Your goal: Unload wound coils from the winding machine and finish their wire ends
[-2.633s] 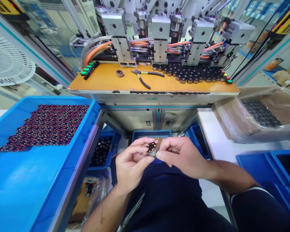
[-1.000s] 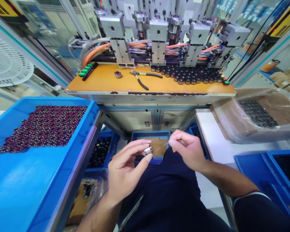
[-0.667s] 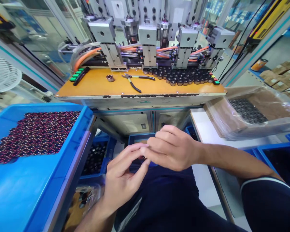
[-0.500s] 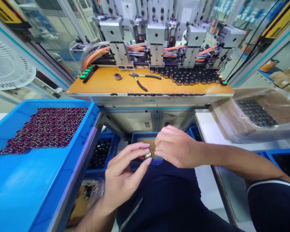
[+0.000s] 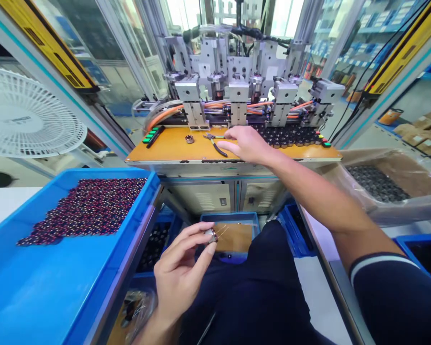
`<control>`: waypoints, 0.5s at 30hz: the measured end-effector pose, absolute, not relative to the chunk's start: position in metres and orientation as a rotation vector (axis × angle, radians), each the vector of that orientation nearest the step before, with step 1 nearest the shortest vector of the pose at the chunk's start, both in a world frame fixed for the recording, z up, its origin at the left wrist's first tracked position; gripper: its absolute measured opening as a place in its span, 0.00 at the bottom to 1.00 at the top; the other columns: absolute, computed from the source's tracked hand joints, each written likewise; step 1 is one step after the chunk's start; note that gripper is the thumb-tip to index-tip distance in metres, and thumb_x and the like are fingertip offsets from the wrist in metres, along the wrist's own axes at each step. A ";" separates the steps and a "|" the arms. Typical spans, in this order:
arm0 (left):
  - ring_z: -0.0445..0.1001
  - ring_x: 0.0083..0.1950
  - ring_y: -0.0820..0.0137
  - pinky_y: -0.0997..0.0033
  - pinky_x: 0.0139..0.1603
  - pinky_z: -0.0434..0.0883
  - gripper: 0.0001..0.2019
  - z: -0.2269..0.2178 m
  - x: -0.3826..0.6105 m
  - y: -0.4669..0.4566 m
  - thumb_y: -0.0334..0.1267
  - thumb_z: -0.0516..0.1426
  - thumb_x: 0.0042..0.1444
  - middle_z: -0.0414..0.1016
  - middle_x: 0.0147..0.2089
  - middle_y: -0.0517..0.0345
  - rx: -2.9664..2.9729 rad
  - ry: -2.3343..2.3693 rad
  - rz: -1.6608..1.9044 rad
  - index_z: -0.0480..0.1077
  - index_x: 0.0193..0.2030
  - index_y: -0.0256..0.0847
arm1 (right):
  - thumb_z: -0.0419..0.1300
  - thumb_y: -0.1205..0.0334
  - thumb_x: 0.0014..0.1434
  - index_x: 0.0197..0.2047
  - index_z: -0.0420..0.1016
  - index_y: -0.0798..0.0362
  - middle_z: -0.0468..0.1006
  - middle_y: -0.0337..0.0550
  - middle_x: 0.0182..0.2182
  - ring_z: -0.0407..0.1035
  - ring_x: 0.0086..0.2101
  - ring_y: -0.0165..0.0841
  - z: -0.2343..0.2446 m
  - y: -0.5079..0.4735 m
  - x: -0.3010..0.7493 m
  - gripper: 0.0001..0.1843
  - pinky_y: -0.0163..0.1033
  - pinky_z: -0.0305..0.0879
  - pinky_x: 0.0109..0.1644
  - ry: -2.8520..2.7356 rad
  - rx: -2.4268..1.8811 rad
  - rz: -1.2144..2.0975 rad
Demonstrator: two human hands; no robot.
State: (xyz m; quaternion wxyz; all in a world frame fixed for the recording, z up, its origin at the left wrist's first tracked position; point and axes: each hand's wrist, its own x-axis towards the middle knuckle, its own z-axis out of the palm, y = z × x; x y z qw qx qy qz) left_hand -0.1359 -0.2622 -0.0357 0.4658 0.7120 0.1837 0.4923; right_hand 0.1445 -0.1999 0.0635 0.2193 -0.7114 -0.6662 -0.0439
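Observation:
My left hand (image 5: 185, 261) pinches a small metal cylindrical part with a dark end (image 5: 211, 235) between thumb and fingertips, above my lap. Thin wires stick out of the part to the right. Over the orange bench top, my right hand (image 5: 246, 143) reaches forward with thumb and fingers apart. Beneath and beside its fingertips lie wire cutters (image 5: 219, 151) with dark and yellow handles. Whether the fingers touch a handle I cannot tell. A single round wound part (image 5: 189, 139) stands left of the cutters.
Rows of dark round parts (image 5: 283, 139) stand at the bench's right, below a machine with metal clamps (image 5: 239, 91). At left is a blue tray (image 5: 104, 258) with many small parts, near a white fan (image 5: 28, 115). A plastic-lined carton (image 5: 424, 177) stands at right.
My right hand has left the wires at the small part and moved up and forward to the cutters. My left hand still holds the part. The head view has tilted up.

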 end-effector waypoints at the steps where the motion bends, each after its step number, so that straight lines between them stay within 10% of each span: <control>1: 0.81 0.49 0.69 0.76 0.44 0.79 0.13 -0.035 -0.137 -0.262 0.23 0.63 0.55 0.81 0.49 0.55 1.746 0.464 1.222 0.79 0.42 0.44 | 0.57 0.49 0.68 0.42 0.77 0.60 0.79 0.51 0.41 0.70 0.41 0.37 0.060 -0.181 0.147 0.20 0.39 0.61 0.46 -1.840 -2.071 -0.162; 8: 0.80 0.51 0.70 0.74 0.47 0.79 0.15 -0.033 -0.152 -0.261 0.20 0.63 0.54 0.81 0.49 0.55 1.715 0.500 1.325 0.79 0.43 0.44 | 0.54 0.43 0.67 0.58 0.68 0.69 0.71 0.71 0.55 0.67 0.54 0.55 0.023 -0.126 0.145 0.34 0.58 0.61 0.58 -1.846 -2.290 -0.101; 15: 0.79 0.52 0.67 0.70 0.48 0.80 0.17 -0.039 -0.159 -0.256 0.19 0.63 0.53 0.81 0.49 0.54 1.679 0.514 1.358 0.79 0.44 0.43 | 0.63 0.55 0.59 0.54 0.71 0.63 0.73 0.61 0.49 0.67 0.49 0.49 0.025 -0.187 0.153 0.25 0.53 0.65 0.56 -2.056 -2.191 -0.123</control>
